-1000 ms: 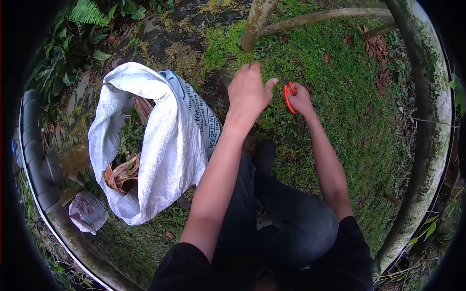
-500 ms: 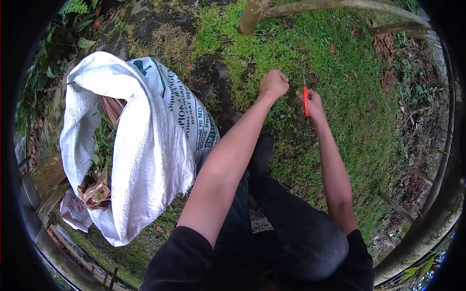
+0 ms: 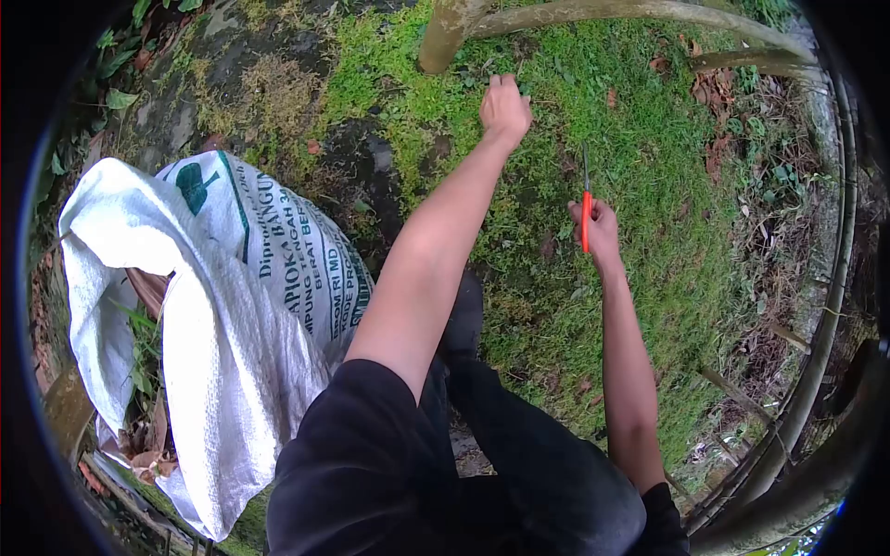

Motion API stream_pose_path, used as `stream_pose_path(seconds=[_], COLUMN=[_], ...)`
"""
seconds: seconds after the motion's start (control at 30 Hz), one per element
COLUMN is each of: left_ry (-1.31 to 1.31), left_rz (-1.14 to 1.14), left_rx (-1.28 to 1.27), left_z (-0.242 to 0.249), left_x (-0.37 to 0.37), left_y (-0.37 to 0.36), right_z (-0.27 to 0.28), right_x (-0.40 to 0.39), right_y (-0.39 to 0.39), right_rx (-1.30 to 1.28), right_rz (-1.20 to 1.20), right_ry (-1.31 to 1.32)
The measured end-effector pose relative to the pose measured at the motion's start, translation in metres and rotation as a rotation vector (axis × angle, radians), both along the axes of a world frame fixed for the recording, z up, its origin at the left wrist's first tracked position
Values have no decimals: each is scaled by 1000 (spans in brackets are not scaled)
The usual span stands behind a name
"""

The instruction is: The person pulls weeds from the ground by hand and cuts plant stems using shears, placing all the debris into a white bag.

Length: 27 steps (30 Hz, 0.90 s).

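The left hand was stretched out low over the green grass, its fingers bent downward just short of the foot of a wooden post; whether they pinched any blades could not be told. The right hand, nearer the body, was closed around the orange handles of the scissors, which stood in front of that arm with their thin blades pointing away from the person; seen nearly edge-on, the blades did not show whether they were apart. To the person's left, beside the left arm, stood a white woven sack with green print, its mouth gaping over green stems and dry brown leaves. A dark boot rested on the ground between sack and grass.
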<state>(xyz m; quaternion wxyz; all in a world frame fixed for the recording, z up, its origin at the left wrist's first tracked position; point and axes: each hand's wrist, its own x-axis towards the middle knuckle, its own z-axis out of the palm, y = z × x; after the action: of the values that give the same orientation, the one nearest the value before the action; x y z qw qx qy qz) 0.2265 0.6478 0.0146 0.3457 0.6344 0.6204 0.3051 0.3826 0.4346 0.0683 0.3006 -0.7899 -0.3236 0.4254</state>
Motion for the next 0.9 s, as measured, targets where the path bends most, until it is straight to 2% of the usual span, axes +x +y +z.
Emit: stream_pose_path(seconds=[0.13,0.27,0.4,0.53,0.63,0.73,0.83,0.9], left_ry=[62,27,-41,-57,-96,-160,-372,-415], left_rz=[-65,-35,15,19,57,88,220,237], left_rx=[75,139,165,128,241,219,90,121], left_z=[-24,-46,-59,-57,-60,-60,-50,-40], left_x=[11,16,19,22,22,20,19,19], left_y=[26,49,46,43,39,37,41,48], right_z=[-8,0,11,10,10,9,9,8], right_x=[2,2,6,3,3,3,3,5], right_y=[8,14,15,19,24,26,30,32], right_rx=[-50,19,-43,-34,-31,-40,-43,-48], right_rz=[28,96,-1,-25,-20,-32,-26,-19], right_ry=[-130,-79,-3,-9,6,34,27,1])
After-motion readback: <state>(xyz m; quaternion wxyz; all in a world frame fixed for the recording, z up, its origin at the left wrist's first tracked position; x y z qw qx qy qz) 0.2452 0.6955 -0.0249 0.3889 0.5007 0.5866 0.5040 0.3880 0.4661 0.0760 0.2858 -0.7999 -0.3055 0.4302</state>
